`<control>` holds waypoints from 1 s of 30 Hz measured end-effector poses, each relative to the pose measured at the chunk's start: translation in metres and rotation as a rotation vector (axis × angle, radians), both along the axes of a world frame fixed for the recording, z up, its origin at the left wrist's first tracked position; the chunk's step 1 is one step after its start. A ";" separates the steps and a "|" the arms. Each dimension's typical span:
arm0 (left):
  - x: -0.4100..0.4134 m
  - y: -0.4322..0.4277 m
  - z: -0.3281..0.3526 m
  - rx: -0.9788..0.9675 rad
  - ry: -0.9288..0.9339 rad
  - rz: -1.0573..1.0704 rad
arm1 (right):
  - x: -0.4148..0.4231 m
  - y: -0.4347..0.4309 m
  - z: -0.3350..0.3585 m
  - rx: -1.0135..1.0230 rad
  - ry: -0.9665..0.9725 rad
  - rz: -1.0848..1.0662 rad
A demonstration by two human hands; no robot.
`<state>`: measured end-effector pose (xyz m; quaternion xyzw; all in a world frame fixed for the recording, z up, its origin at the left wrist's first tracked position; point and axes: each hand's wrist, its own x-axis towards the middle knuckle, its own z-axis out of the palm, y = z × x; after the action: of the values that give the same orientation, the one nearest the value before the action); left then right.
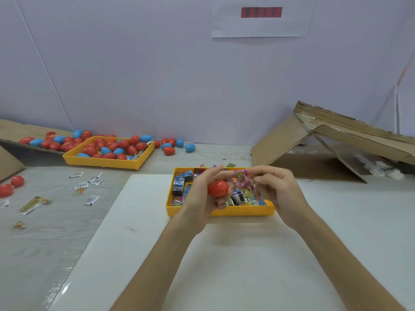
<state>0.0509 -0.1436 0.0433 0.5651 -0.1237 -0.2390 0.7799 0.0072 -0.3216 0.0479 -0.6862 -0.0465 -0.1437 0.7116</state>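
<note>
Here, pink packet (241, 178), lettering blurred, beside red egg (217, 188).

Both bare forearms come in from the near edge, the left forearm (166, 254) from near centre and the right forearm (336, 243) from the near right corner. They angle inward until the hands almost meet in the middle. The left hand (199, 198) has its lower fingers curled round an egg (217, 188) tucked against the palm, while its upper fingers stick out straighter toward the other hand. The right hand (277, 191) sits just right of it, back facing up, with thumb and fingertips pinching a packet (242, 178) between the two hands. Both wrists look pretty straight, and the fingertips are really close together.
</note>
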 end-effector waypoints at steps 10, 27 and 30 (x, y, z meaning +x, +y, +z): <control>-0.003 0.004 0.012 -0.063 -0.028 -0.176 | -0.001 -0.006 0.003 0.012 -0.046 -0.041; 0.009 0.024 0.012 -0.397 0.013 -0.116 | -0.002 -0.013 0.006 0.161 -0.160 -0.125; 0.009 0.022 0.009 -0.397 0.012 -0.040 | -0.005 -0.005 0.006 0.081 -0.196 -0.058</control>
<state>0.0604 -0.1219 0.0524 0.3963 -0.1748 -0.2288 0.8718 0.0025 -0.3262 0.0544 -0.6406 -0.0903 -0.2324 0.7263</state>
